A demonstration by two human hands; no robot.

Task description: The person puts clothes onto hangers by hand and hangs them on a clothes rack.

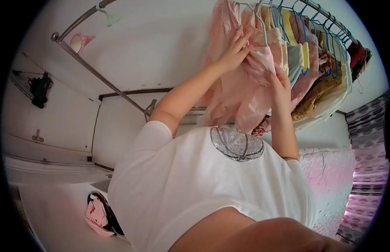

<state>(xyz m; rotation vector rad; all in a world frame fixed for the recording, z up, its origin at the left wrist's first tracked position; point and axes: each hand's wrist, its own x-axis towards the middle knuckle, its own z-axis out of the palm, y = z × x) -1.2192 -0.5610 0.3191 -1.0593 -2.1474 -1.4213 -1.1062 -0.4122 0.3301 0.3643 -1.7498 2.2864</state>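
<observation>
A pale pink dress (260,69) hangs from a light-coloured hanger (264,25) on the clothes rack. My left hand (236,52) lies against the upper part of the dress, its fingers stretched out and spread over the fabric. Pinched at the other side of the dress is its edge, held by the closed fingers of my right hand (281,84). Part of the dress is hidden behind my hands. Next to it, more pink fabric (222,46) hangs on the left.
Several garments on blue hangers crowd the metal rail (329,17) to the right, among them a gold lace one (318,98). A patterned curtain (367,138) hangs at the far right. Black straps (40,90) hang at left. A pink item (96,214) sits low on the left.
</observation>
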